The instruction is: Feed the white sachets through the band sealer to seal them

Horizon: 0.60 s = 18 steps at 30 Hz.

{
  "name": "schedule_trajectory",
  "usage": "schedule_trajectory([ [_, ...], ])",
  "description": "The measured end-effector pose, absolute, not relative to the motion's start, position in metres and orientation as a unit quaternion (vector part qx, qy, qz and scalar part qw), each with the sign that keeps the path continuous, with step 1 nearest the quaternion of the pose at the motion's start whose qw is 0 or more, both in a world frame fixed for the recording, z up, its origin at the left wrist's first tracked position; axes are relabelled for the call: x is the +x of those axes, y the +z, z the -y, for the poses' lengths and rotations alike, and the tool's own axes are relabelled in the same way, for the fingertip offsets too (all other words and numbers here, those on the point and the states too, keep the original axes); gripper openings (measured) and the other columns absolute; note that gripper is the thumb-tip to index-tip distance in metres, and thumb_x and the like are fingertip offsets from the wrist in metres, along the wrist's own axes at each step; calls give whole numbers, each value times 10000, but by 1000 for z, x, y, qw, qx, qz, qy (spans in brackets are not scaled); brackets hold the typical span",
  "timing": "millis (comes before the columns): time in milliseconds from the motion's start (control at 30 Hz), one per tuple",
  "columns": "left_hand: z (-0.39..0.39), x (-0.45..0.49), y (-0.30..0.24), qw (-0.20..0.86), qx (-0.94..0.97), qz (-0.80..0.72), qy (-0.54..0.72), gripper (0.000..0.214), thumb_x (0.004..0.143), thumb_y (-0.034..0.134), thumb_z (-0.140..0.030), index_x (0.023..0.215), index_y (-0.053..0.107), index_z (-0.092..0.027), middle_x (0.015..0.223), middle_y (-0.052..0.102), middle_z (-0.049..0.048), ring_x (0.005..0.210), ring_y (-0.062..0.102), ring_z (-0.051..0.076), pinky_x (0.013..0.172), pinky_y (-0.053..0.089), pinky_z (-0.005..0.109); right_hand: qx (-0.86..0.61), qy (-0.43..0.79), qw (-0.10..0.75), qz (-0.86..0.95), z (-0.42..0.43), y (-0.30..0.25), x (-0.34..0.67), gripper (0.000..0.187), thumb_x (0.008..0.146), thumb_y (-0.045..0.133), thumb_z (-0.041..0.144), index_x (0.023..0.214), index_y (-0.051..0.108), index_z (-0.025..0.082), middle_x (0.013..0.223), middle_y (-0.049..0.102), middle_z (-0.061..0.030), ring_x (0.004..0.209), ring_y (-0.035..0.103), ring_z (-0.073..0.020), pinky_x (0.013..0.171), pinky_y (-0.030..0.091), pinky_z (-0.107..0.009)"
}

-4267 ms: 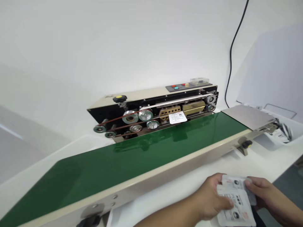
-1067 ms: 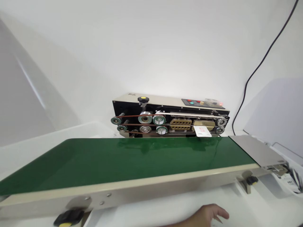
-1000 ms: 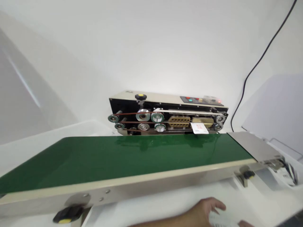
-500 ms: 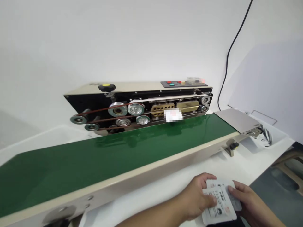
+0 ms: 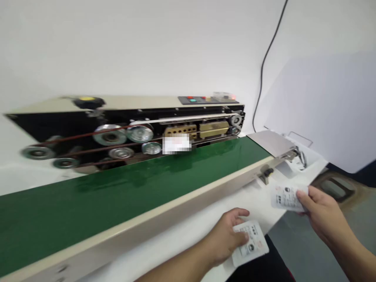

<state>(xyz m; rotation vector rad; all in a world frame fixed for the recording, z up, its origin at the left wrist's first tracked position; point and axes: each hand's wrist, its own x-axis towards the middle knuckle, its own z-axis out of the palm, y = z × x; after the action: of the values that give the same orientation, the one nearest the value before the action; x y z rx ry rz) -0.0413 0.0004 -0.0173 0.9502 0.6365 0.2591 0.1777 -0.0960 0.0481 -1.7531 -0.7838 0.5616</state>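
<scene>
My left hand (image 5: 227,237) grips a white printed pouch (image 5: 255,244) with the thumb across its face, in front of the conveyor's near side. Further right, my right hand (image 5: 321,205) pinches a second white pouch (image 5: 286,196) by its right end and holds it out flat above the table's edge. Behind both hands runs a green conveyor belt (image 5: 141,176). Over the belt's far edge stands a band sealing machine (image 5: 164,109) with metal rollers and brass blocks. At its middle a white item (image 5: 176,143) is blurred out, so its print cannot be read.
A metal plate (image 5: 268,143) caps the belt's right end. Beyond it sits a white bin (image 5: 313,152) with some pouches inside. A black knob (image 5: 268,172) sticks out below the conveyor's rail. A black cable (image 5: 261,74) hangs along the wall. A stool (image 5: 337,188) stands at the right.
My hands have parted. The right one has moved up and away with one pouch, while the left keeps the other. The view has turned right, and the blurred item appears further left along the machine.
</scene>
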Motion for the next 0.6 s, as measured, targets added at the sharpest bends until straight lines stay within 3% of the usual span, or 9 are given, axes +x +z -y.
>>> schedule_trajectory([
  [233,-1,-43,-8,846,439,-282,113,586,544,666,-133,1070,408,-155,937,576,54,730,611,171,663,472,301,-707,111,609,342,68,107,186,328,708,647,482,785,540,182,563,560,23,366,413,-65,327,373,-190],
  [367,0,-41,-23,841,447,-277,129,572,546,661,-139,1064,422,-171,892,574,25,694,602,157,624,472,291,-710,41,588,385,39,123,197,287,733,606,454,807,510,194,621,609,-4,454,540,-127,405,456,-246],
  [467,-2,-37,-42,830,475,-254,143,561,528,659,-115,1045,448,-168,820,582,-2,638,587,126,581,438,248,-753,-103,462,457,9,129,209,177,751,553,364,769,504,195,621,630,-24,534,595,-174,482,443,-270],
  [600,-11,-34,-59,818,504,-244,133,598,485,688,-92,1042,483,-164,806,592,-12,619,571,100,592,405,226,-729,-366,198,543,-36,132,225,151,772,468,281,739,564,171,522,586,-42,490,554,-189,452,295,-265],
])
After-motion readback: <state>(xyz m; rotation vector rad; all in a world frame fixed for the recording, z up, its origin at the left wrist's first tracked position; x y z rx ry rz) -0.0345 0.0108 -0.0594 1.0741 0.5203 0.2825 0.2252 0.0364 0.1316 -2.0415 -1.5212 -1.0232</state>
